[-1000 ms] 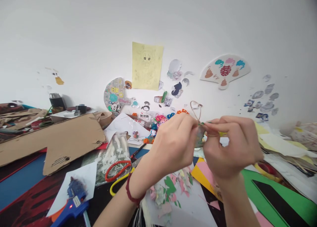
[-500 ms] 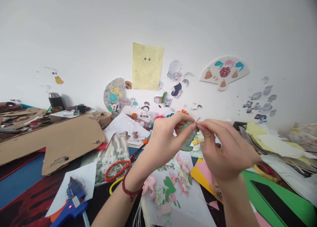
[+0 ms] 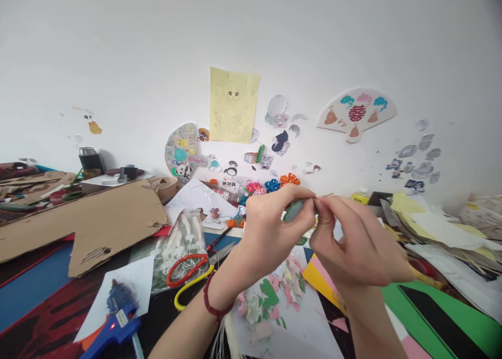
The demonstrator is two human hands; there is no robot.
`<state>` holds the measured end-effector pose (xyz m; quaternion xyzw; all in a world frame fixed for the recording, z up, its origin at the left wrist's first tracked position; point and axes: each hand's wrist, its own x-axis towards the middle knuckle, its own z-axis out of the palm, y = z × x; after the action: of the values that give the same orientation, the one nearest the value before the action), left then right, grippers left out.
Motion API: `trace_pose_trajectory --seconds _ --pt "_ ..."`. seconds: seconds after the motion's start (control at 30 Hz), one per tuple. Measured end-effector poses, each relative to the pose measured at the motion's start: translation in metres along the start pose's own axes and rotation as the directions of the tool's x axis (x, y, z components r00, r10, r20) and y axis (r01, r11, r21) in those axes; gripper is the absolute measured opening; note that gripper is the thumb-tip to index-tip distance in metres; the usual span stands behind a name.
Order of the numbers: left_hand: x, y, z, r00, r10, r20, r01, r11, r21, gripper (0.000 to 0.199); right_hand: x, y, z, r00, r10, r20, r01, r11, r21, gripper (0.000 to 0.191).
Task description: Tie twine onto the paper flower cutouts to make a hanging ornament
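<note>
Left hand (image 3: 274,233): pinching a green ornament (image 3: 293,211)
Right hand (image 3: 356,241): pinching the ornament's edge
Paper scraps (image 3: 270,294): lying below the ornament

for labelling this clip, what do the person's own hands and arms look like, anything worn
The left hand and right hand are ungloved. A thin, dark red, cord-like bracelet circles the left wrist; the right shows none. No sleeve shows on either forearm.

The small piece (image 3: 293,210) is green, the bracelet (image 3: 206,298) dark red.
</note>
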<state>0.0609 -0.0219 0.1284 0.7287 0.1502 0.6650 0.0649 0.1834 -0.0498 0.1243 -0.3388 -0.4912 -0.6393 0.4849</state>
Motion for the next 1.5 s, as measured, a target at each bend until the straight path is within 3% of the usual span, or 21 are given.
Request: trace_pose_trajectory --seconds 0.2,0.4,0.63,0.83,1.0,1.2,1.33,1.5 --pt "0.003 -0.001 -0.007 0.999 0.03 0.021 -0.03 0.999 -0.029 0.009 0.002 0.007 -0.002 1.0 -0.025 -0.018 0.025 0.999 0.031 0.014" --pt "0.007 -0.008 -0.015 1.0 -0.011 0.007 0.011 1.0 -0.001 0.011 0.008 0.018 0.001 0.985 -0.131 0.115 0.114 0.982 0.149 0.011" --pt "0.006 -0.015 -0.012 0.995 0.097 0.021 -0.099 0.99 0.099 0.009 0.007 0.022 0.002 0.968 -0.106 0.23 0.052 0.972 0.229 0.023" --pt "0.006 -0.018 -0.011 0.991 0.131 0.028 -0.134 0.97 0.203 0.007 0.006 0.023 0.004 0.943 -0.151 0.296 0.081 0.968 0.237 0.015" --pt "0.004 -0.019 -0.006 0.991 0.13 0.03 -0.134 0.963 0.235 0.007 0.006 0.022 0.004 0.911 -0.134 0.39 0.009 0.952 0.305 0.009" --pt "0.001 -0.021 0.0 0.991 0.111 -0.069 -0.089 0.96 0.266 0.012 0.002 0.022 0.009 0.922 -0.223 0.316 0.105 0.93 0.353 0.013" --pt "0.004 -0.021 -0.006 0.985 0.064 -0.159 -0.019 0.961 0.275 0.016 0.004 0.025 0.009 0.93 -0.207 0.304 0.102 0.939 0.328 0.012" --pt "0.013 -0.018 -0.016 0.983 0.157 -0.091 -0.127 0.953 0.275 0.006 0.006 0.028 0.006 0.935 -0.162 0.316 0.052 0.943 0.329 0.015"
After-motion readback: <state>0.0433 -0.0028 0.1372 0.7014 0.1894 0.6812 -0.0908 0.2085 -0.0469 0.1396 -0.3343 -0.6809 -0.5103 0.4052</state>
